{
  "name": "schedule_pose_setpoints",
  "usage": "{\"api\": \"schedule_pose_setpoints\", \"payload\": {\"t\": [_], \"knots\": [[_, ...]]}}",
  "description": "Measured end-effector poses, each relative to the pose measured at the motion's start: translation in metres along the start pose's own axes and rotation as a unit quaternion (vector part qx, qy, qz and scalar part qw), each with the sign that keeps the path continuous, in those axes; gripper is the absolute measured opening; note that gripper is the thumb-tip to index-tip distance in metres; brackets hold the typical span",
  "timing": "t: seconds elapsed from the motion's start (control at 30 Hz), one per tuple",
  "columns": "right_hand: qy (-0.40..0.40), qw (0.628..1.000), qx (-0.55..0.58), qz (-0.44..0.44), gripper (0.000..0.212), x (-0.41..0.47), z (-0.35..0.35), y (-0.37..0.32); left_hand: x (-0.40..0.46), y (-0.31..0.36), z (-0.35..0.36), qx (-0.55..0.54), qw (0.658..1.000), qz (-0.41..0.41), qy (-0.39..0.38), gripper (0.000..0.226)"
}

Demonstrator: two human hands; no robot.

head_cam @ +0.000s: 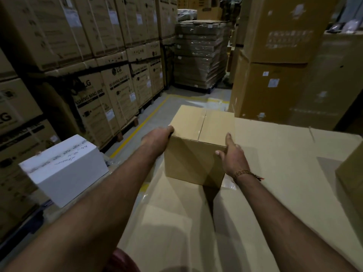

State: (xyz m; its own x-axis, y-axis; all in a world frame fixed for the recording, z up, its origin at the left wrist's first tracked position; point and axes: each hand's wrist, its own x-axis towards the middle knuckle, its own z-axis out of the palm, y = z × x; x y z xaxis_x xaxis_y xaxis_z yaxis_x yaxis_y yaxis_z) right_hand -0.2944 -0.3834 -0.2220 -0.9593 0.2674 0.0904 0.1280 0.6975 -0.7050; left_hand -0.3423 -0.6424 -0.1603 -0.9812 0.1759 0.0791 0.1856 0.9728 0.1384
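A small brown cardboard box, taped shut along its top seam, stands on a broad flat cardboard surface. My left hand grips the box's left side, fingers curled round its upper left edge. My right hand lies flat against the box's right side, fingers straight and pointing forward, thumb on the near face. A bracelet circles my right wrist.
A white taped box sits at the left, lower than the surface. Tall stacks of washing-machine cartons line the left of a floor aisle marked with a yellow line. A wrapped pallet stands behind; big cartons rise right.
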Motion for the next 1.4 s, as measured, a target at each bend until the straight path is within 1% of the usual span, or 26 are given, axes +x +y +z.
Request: {"api": "schedule_pose_setpoints", "payload": {"t": [0.13, 0.27, 0.43, 0.63, 0.8, 0.9, 1.1, 1.3, 1.4], "knots": [[-0.001, 1.000, -0.002, -0.006, 0.079, 0.027, 0.009, -0.004, 0.023, -0.001, 0.008, 0.029, 0.999, -0.017, 0.003, 0.050], [-0.004, 1.000, 0.000, -0.014, 0.080, 0.049, 0.016, -0.005, 0.045, -0.007, 0.009, 0.069, 0.997, -0.035, -0.026, 0.065], [0.004, 1.000, -0.005, -0.027, 0.080, 0.065, 0.026, -0.006, 0.055, -0.009, 0.007, 0.097, 0.995, -0.014, -0.022, 0.074], [0.009, 1.000, -0.006, -0.029, 0.079, 0.069, 0.035, -0.009, 0.059, -0.010, 0.007, 0.105, 0.994, -0.019, -0.004, 0.070], [0.010, 1.000, -0.005, -0.029, 0.079, 0.069, 0.035, -0.009, 0.065, -0.016, 0.015, 0.103, 0.994, -0.036, -0.006, 0.079], [0.006, 1.000, -0.007, -0.028, 0.079, 0.068, 0.032, -0.011, 0.070, -0.020, 0.019, 0.093, 0.995, -0.040, -0.002, 0.080], [-0.008, 0.999, -0.018, -0.032, 0.078, 0.066, 0.030, -0.014, 0.068, -0.022, 0.019, 0.051, 0.998, -0.036, 0.016, 0.063], [-0.014, 0.999, -0.024, -0.036, 0.079, 0.064, 0.033, -0.017, 0.062, -0.025, 0.014, 0.044, 0.998, -0.040, 0.009, 0.068], [-0.018, 0.999, -0.028, -0.027, 0.080, 0.064, 0.034, -0.019, 0.060, -0.026, 0.015, 0.034, 0.999, -0.035, 0.010, 0.073]]}}
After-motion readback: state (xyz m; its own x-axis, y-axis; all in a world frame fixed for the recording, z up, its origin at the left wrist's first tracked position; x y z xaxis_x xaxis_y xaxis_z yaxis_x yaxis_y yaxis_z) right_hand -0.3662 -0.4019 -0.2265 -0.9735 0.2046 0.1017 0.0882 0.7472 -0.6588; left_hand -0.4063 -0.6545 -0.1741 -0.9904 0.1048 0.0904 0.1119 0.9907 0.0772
